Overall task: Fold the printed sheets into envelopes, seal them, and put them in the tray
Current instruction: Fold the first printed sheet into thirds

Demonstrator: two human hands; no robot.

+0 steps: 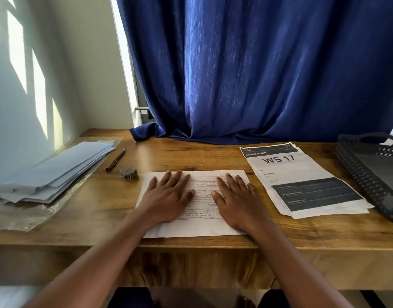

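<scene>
The printed sheet (pixel 194 204) lies flat on the tabletop (pixel 213 156) near its front edge, text side up, and looks already folded once, with a plain strip showing along the near side. The left hand (pixel 169 194) and the right hand (pixel 236 197) both lie on it palm down, fingers straight and spread, pressing it flat; neither pinches anything. It is thin office paper: very light, limp, easy to crease and easy to slide on the smooth wood, so it probably wants one palm holding it down while the other lifts a free edge or corner. Judging by the bare margins, the near corners of the sheet are the best places to take hold. Just right of the sheet is a small stack of further printed sheets (pixel 302 181), the top one marked WS 17. Farther right of the sheet, at the tabletop's end, stands the dark perforated tray (pixel 360 172). Just left of the sheet's far corner sits a small roll of stickers (pixel 129 173), with a pen (pixel 115 160) beyond it, and well left lies a pile of pale blue envelopes (pixel 57 170) on clear plastic wrap (pixel 24 216).
</scene>
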